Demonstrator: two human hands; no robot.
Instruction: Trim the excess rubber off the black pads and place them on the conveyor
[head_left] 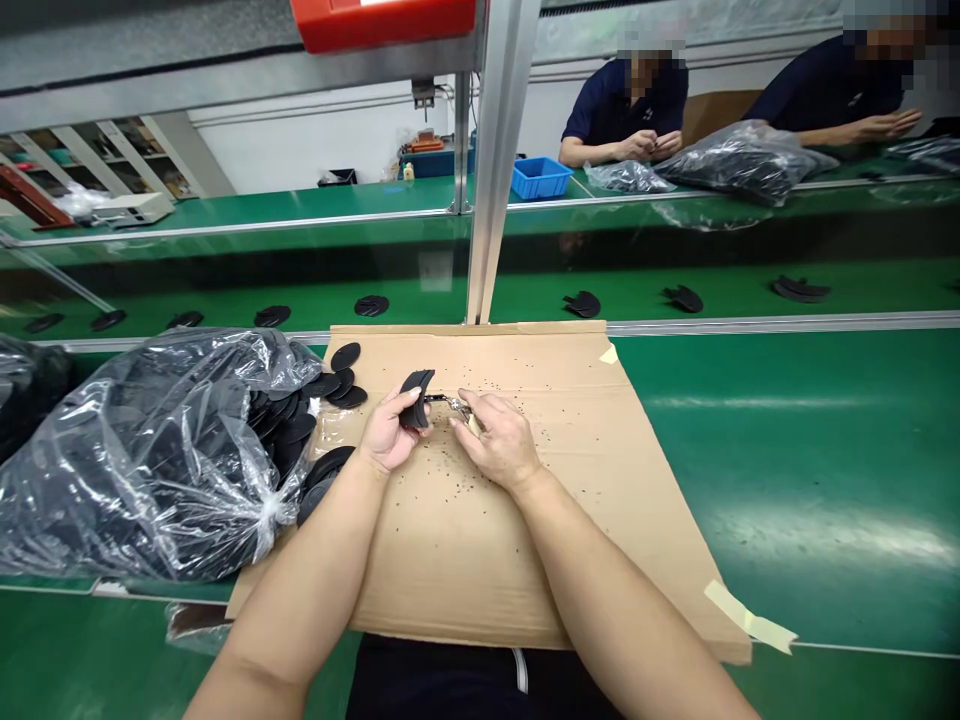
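Observation:
My left hand (390,430) is closed around a small stack of black oval rubber pieces (416,392), held upright above a sheet of cardboard (450,540). My right hand (499,440) is closed on a small metal tool (452,402), whose tip touches the edge of the black pieces. Tiny black trimmings are scattered on the cardboard around both hands. Loose black oval pieces (341,385) lie just left of my left hand, spilling from a clear plastic bag (150,460) full of them.
The cardboard lies on a green bench (810,480). Beyond a metal rail a green conveyor (675,285) carries single black pieces. An aluminium post (499,160) rises behind the cardboard. Two people work across the line beside plastic bags and a blue bin (541,177).

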